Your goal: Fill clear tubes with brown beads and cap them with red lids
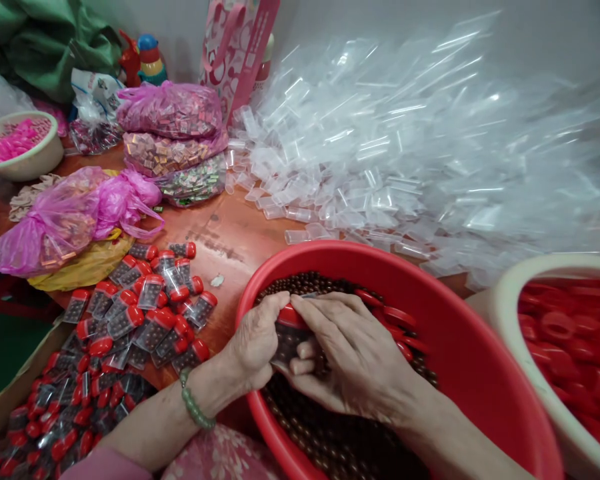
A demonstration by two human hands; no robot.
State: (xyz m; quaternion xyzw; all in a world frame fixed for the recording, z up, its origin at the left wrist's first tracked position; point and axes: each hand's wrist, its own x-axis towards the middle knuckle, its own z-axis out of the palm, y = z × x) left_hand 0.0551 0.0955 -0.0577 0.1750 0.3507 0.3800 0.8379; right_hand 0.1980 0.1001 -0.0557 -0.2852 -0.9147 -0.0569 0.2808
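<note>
Head view: left hand (255, 340) and right hand (353, 363) grip a bead-filled container (286, 345), apparently seating its red cap (289, 316); firm pressing required next.

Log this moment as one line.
left hand, right hand: gripping red-capped container | below: red basin, brown beads | left: filled containers | right: pale tub, red caps

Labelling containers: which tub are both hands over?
The red tub, with brown beads inside; the tub at far right and the bowl at far left are both off-white.
</note>
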